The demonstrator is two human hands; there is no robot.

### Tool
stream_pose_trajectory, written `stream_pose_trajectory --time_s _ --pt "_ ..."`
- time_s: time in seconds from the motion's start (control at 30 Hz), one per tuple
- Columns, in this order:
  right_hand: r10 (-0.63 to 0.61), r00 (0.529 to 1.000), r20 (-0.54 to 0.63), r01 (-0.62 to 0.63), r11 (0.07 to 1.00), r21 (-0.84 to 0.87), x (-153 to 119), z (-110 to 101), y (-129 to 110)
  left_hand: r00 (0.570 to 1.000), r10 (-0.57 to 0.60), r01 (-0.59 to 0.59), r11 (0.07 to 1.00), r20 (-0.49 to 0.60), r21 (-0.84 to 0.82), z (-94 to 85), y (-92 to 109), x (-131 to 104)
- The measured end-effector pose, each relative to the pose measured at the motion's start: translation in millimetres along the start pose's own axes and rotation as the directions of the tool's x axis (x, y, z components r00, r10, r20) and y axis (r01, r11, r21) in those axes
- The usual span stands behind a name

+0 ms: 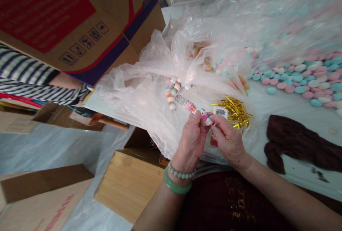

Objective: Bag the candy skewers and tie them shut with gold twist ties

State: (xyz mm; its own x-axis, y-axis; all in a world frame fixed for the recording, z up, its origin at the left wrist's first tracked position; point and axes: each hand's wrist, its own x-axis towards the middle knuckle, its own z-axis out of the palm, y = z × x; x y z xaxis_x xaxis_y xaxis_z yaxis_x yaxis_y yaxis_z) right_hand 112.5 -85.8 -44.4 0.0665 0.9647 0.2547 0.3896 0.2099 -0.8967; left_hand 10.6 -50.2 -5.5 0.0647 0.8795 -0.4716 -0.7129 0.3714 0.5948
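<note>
Both of my hands meet over the plastic-covered table edge. My left hand (192, 138), with green bracelets at the wrist, pinches a small colourful printed wrapper (203, 117). The fingertips of my right hand (229, 139) close on the wrapper's right side. Past my left fingers lies a printed label strip (184, 102), beside a curved skewer of pastel candies (170, 95). A pile of gold twist ties (236, 111) is right of my hands, next to a small white label (220, 112).
Loose pastel candies (299, 78) spread at the right under clear plastic sheeting (227, 21). A dark brown cloth (299, 142) lies at the right. A large cardboard box (112, 21) stands at the upper left, near a person in striped clothing (24, 67). Open boxes (128, 184) are below.
</note>
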Motion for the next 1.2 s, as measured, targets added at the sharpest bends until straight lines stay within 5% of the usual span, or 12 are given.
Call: stream_pose_trajectory --time_s 0.2,0.43,0.67,0.83,1.0,1.2 --pt "0.204 0.979 0.016 -0.204 0.975 0.087 1.9 -4.1 -0.4 0.985 -0.157 0.156 0.987 0.066 0.033 -5.1 12.9 3.1" --pt "0.357 0.925 0.129 -0.378 0.898 0.225 7.5 -4.3 -6.5 0.999 -0.008 0.009 0.999 0.045 -0.034 -7.6 10.5 9.2" --pt "0.51 0.826 0.239 -0.552 0.65 0.523 6.3 12.0 -10.7 0.991 0.102 -0.104 0.994 0.09 0.025 -6.5 -6.0 5.5" --pt "0.563 0.77 0.299 -0.59 0.452 0.669 9.2 13.7 -17.3 0.998 0.034 -0.033 0.999 0.047 -0.013 -5.3 -11.6 5.2" --pt "0.556 0.777 0.294 -0.596 0.503 0.625 9.2 8.0 -10.6 0.992 -0.102 0.103 0.995 0.073 -0.011 -9.2 7.9 11.9" --pt "0.537 0.776 0.33 -0.624 0.579 0.525 7.8 11.1 -6.6 0.997 0.042 -0.046 0.997 -0.058 -0.065 -12.8 25.1 20.5"
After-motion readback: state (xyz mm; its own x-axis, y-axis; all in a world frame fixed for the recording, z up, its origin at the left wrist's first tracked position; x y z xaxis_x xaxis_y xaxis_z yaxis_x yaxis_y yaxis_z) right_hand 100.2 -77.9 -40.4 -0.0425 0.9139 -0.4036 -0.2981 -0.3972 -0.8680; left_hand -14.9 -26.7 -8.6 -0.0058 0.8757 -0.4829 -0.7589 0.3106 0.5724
